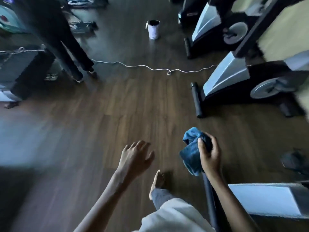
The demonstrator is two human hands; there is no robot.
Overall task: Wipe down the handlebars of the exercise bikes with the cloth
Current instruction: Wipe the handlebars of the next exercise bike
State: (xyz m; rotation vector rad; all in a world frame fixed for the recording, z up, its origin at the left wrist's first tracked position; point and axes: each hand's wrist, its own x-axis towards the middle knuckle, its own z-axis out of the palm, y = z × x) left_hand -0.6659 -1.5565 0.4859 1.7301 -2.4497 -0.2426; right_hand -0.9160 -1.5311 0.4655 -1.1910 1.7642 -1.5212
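Observation:
My right hand (209, 154) grips a bunched blue cloth (192, 153) low in the middle right of the head view, over the top end of a dark bar (209, 198) that runs down beneath it. My left hand (135, 156) hovers beside it over the wooden floor with fingers spread and holds nothing. Two exercise bikes (234, 81) (209, 27) stand at the right, with only their silver bodies, flywheels and black base bars in view. A third bike's silver body (267, 200) shows at the lower right. No handlebar grips are plainly visible.
A white cord (150, 67) lies across the floor between the bikes and a person's legs (66, 47) at the upper left. A small white bucket (153, 29) stands at the back. Dark equipment (25, 72) sits at the left. My bare foot (158, 180) is below.

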